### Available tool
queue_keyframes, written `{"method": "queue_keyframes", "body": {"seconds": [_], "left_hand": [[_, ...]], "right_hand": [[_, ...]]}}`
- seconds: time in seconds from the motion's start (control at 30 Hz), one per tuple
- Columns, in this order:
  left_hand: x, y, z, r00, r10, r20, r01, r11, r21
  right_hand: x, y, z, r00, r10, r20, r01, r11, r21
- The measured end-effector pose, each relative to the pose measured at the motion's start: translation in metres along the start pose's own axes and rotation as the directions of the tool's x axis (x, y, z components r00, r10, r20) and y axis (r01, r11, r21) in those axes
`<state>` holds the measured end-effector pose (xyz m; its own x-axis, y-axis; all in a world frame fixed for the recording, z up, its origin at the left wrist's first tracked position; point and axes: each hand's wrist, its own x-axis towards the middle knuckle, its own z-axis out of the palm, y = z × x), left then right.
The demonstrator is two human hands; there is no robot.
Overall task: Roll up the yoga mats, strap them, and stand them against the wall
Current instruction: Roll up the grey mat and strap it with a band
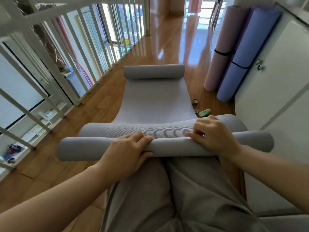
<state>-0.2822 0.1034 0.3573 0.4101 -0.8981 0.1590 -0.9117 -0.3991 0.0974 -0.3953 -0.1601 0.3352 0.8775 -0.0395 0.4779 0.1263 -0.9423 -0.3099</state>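
A: progress?
B: pink mat (222, 39) and blue mat (254, 41) strapped, standing ahead-right of hands. Left hand (127, 148) and right hand (212, 134) grip grey mat (155, 101), roll barely started under them, strap pending

1. The right hand (215, 134) curls on the grey mat (155, 97), its fingertips mostly tucked from sight.
2. At the floor's right edge, a purple roll (242, 32) is largely covered by the pink roll (222, 47) and blue roll (250, 47).
3. Beside the mat's right edge, a green thing (204, 112) and 2 round things (194, 102) are too small to identify.
4. Clutter (13, 151) beyond the railing (50, 67) is blurred.
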Motion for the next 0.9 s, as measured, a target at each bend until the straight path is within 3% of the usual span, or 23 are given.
{"method": "queue_keyframes", "body": {"seconds": [0.1,0.2,0.33,0.4,0.5,0.67,0.9], "left_hand": [[0.005,-0.004,-0.001,0.998,-0.041,0.044,0.045,0.995,-0.090],[0.013,-0.008,0.000,0.996,-0.046,0.077,0.057,0.987,-0.151],[0.021,-0.008,-0.003,0.991,-0.050,0.127,0.071,0.984,-0.163],[0.020,-0.001,-0.003,0.995,-0.059,0.082,0.059,0.998,0.008],[0.018,0.011,0.005,0.995,-0.079,0.068,0.062,0.973,0.221],[0.035,-0.003,-0.002,0.996,-0.059,0.069,0.046,0.982,0.186],[0.031,-0.002,-0.039,0.996,0.040,0.080,-0.052,0.985,0.164]], "right_hand": [[-0.022,-0.017,-0.001,1.000,0.005,-0.012,-0.007,0.996,-0.092],[-0.033,-0.019,0.001,0.999,0.017,0.048,-0.002,0.950,-0.312],[-0.023,-0.018,0.007,1.000,0.016,0.006,-0.012,0.919,-0.395],[-0.015,-0.014,0.006,0.999,0.012,0.051,0.008,0.926,-0.378],[0.000,-0.009,-0.002,0.970,0.083,0.228,-0.014,0.958,-0.286],[0.032,-0.012,-0.017,0.827,0.194,0.527,-0.118,0.978,-0.174],[0.052,-0.032,-0.059,0.802,0.105,0.588,0.015,0.981,-0.195]]}}
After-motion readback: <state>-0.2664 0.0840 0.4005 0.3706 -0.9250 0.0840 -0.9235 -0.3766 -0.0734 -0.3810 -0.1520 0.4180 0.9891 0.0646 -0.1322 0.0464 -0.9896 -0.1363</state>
